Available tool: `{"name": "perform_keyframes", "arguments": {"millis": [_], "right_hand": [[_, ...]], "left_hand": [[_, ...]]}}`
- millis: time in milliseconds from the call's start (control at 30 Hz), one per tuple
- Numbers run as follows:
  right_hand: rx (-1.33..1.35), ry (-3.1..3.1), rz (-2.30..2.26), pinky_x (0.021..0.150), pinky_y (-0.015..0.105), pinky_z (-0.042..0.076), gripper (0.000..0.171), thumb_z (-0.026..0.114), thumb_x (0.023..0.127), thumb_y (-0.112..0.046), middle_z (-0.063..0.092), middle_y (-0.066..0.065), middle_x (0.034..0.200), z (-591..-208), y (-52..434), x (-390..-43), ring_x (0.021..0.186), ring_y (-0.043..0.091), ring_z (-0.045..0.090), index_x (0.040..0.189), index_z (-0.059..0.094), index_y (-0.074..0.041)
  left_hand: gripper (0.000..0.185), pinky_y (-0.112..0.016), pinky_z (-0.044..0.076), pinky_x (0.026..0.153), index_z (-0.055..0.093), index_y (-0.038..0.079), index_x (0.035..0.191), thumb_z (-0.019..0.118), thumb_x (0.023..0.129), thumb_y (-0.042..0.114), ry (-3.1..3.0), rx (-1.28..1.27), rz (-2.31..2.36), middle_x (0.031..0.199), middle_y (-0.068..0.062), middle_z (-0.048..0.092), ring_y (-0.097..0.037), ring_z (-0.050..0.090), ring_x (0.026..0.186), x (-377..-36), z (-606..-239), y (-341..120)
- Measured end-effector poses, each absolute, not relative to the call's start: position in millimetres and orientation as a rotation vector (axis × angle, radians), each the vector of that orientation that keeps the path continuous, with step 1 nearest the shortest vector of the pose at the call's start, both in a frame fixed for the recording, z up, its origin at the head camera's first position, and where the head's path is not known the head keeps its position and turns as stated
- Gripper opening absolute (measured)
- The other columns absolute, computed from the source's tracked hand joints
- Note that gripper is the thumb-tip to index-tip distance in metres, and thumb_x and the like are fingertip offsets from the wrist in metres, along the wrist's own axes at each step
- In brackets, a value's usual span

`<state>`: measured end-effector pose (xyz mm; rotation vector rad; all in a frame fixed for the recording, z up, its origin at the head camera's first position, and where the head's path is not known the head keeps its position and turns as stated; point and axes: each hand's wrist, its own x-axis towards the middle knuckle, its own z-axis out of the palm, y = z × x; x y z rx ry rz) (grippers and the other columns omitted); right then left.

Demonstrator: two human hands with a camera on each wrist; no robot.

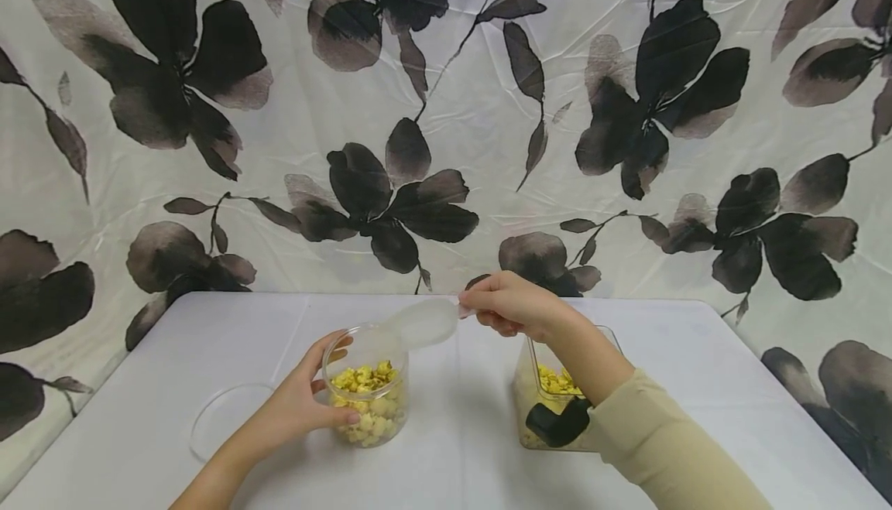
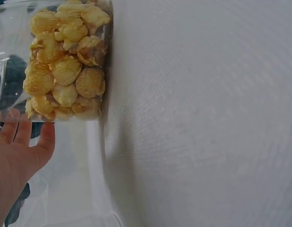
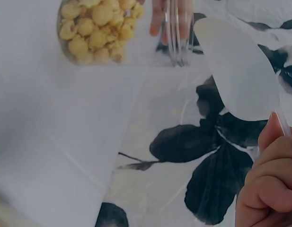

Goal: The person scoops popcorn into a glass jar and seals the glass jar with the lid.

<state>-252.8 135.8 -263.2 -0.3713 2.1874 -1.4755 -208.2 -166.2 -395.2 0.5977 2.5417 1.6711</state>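
Observation:
A clear round jar point(image 1: 367, 395) about half full of yellow popcorn point(image 1: 364, 378) stands on the white table point(image 1: 453, 448). My left hand point(image 1: 296, 408) grips the jar from the left, thumb across its front; the left wrist view shows the jar point(image 2: 65, 61) and my fingers point(image 2: 22, 142) at its wall. My right hand point(image 1: 512, 305) pinches the handle of a translucent white scoop point(image 1: 421, 323), held just above the jar's rim, empty as far as I can see. In the right wrist view the scoop point(image 3: 238, 71) hangs beside the jar point(image 3: 101, 28).
A clear rectangular container point(image 1: 550, 398) with popcorn stands under my right forearm, a black wrist camera in front of it. A clear round lid point(image 1: 226, 417) lies on the table left of the jar. A flowered cloth point(image 1: 446, 123) hangs behind the table.

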Motion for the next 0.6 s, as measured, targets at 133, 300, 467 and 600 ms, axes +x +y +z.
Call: {"name": "perform_keyframes", "arguments": {"millis": [133,300,467,600], "right_hand": [[-0.360,2.147,-1.528,0.043,0.020,0.024,0.025,0.052,0.096,-0.018,0.041,-0.001,0.057,-262,150,-253,0.044,0.007,0.029,0.088,0.063,0.002],[-0.357,2.093,-1.581,0.043,0.018,0.025,0.023,0.051,0.096,-0.017,0.044,-0.002,0.058,-262,168,-253,0.044,0.005,0.031,0.089,0.064,0.000],[-0.372,2.030,-1.634,0.044,0.017,0.026,0.021,0.050,0.096,-0.015,0.045,-0.003,0.057,-260,184,-251,0.044,0.005,0.032,0.083,0.064,-0.007],[-0.371,1.982,-1.668,0.045,0.017,0.028,0.021,0.050,0.096,-0.013,0.048,-0.003,0.057,-257,197,-248,0.044,0.004,0.034,0.083,0.066,-0.008]], "left_hand": [[0.097,-0.062,0.032,0.094,0.025,0.014,0.144,0.084,0.067,0.017,2.526,0.596,1.683,0.145,-0.016,0.031,-0.038,0.026,0.131,-209,-394,-166],[0.097,-0.062,0.031,0.095,0.025,0.015,0.144,0.084,0.066,0.016,2.516,0.583,1.688,0.145,-0.018,0.030,-0.038,0.026,0.132,-208,-394,-166],[0.098,-0.062,0.031,0.095,0.025,0.014,0.144,0.084,0.066,0.015,2.502,0.571,1.698,0.145,-0.019,0.030,-0.038,0.025,0.132,-207,-394,-166],[0.098,-0.062,0.032,0.095,0.024,0.014,0.144,0.084,0.067,0.015,2.512,0.578,1.690,0.145,-0.019,0.030,-0.038,0.025,0.132,-208,-395,-166]]}}
